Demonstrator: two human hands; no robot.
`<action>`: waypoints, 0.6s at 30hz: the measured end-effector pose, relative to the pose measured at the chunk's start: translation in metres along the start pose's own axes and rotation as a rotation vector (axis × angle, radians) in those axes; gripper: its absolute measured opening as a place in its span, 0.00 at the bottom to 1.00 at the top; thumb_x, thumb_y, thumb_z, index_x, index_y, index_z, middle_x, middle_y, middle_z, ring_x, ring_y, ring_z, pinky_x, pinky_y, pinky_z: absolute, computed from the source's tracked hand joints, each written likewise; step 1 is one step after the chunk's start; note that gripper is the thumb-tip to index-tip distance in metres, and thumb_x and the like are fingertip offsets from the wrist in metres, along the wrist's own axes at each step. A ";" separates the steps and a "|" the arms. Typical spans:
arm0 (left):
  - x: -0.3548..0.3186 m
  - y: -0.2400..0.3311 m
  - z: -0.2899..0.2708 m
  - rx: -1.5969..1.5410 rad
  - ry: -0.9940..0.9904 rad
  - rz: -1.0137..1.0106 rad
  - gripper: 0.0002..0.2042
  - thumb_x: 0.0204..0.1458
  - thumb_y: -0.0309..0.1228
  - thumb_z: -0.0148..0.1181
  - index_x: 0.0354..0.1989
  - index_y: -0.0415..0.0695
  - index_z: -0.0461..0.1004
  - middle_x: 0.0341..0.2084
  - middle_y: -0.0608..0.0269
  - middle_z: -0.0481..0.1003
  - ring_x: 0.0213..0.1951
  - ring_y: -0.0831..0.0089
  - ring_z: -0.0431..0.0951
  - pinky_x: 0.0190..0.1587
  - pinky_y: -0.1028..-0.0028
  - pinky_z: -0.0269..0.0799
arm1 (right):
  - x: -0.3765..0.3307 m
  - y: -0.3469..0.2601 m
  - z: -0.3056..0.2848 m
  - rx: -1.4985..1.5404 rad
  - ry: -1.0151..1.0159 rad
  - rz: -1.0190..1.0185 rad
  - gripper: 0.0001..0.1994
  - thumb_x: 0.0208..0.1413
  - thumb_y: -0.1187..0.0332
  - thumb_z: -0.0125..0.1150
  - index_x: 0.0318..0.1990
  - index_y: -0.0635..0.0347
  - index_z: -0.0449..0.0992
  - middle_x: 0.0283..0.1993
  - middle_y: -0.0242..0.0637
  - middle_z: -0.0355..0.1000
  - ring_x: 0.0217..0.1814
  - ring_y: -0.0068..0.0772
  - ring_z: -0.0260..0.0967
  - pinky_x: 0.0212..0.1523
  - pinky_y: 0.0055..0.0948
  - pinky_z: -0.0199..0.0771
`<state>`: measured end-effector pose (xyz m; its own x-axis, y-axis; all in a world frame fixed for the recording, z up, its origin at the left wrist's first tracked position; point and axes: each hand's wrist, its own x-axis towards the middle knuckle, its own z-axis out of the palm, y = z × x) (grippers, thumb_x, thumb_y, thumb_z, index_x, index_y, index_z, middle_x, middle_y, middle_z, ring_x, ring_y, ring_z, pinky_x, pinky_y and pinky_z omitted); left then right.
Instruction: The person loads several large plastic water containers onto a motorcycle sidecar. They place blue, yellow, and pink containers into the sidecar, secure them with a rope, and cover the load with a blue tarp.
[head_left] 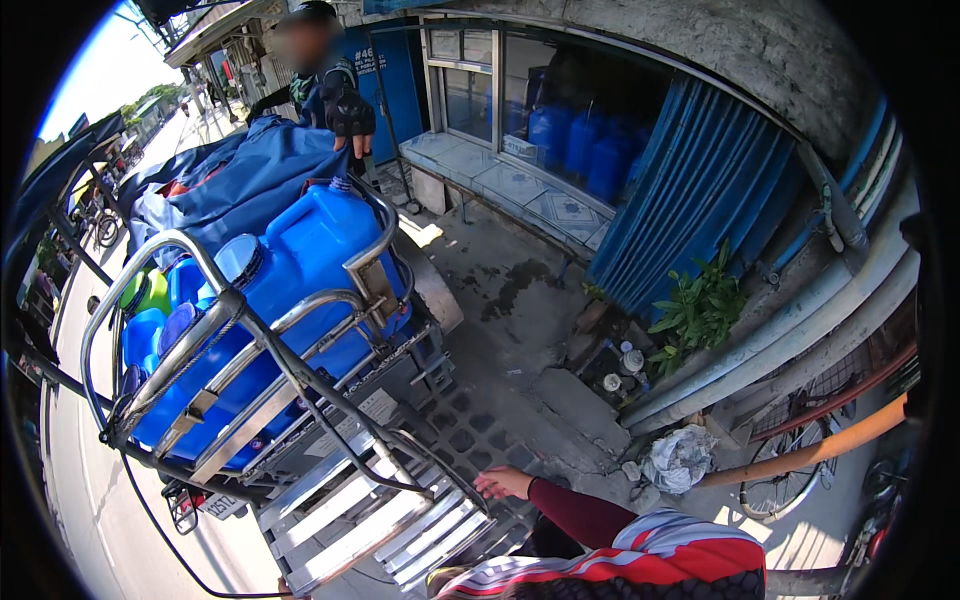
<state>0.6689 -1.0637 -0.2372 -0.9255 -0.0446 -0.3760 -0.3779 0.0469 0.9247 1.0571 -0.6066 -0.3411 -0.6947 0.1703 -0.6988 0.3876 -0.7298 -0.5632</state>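
Note:
My right hand (505, 483), at the end of a maroon sleeve, reaches out with its fingers extended beside the bent metal rail of a slatted rear rack (350, 530). Nothing shows in it. At the lower edge, by the rack's near corner, a small patch that seems to be my left hand (285, 587) is mostly cut off, its fingers hidden. Beyond the rack, a metal-railed cargo bed carries several blue water jugs (330, 235) with dark blue caps. A dark blue cloth cover (235, 165) lies over the load's far part.
Beside the load's far end stands another person (325, 85), a gloved hand over the cover. On the right are a shop window (570, 120), a blue corrugated panel (690, 180), a plant (700, 310), an orange pole (810, 450) and a bicycle wheel (790, 480). A road runs along the left.

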 end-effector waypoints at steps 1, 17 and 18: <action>-0.037 -0.014 0.007 0.056 0.139 0.068 0.23 0.68 0.51 0.46 0.53 0.43 0.75 0.42 0.61 0.79 0.41 0.67 0.81 0.41 0.64 0.77 | -0.018 0.026 -0.046 -0.025 0.083 0.065 0.20 0.67 0.49 0.57 0.51 0.56 0.80 0.43 0.31 0.82 0.40 0.22 0.78 0.37 0.25 0.73; -0.276 -0.158 0.421 0.510 -0.875 -0.182 0.13 0.67 0.37 0.55 0.50 0.40 0.76 0.34 0.61 0.81 0.31 0.76 0.80 0.35 0.75 0.76 | -0.111 -0.101 -0.307 -0.610 0.251 -0.140 0.12 0.59 0.61 0.66 0.44 0.59 0.80 0.36 0.32 0.80 0.34 0.24 0.76 0.37 0.28 0.75; -0.283 -0.127 0.453 0.491 -0.872 -0.095 0.14 0.67 0.37 0.55 0.50 0.39 0.76 0.34 0.60 0.81 0.32 0.74 0.81 0.37 0.75 0.77 | -0.093 -0.121 -0.285 -0.692 0.188 -0.222 0.12 0.60 0.62 0.65 0.44 0.60 0.79 0.36 0.32 0.79 0.35 0.23 0.75 0.39 0.28 0.75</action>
<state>0.9684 -0.6052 -0.2757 -0.5113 0.6675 -0.5413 -0.2367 0.4961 0.8354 1.2479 -0.3457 -0.3337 -0.7101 0.4202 -0.5650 0.5858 -0.0927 -0.8051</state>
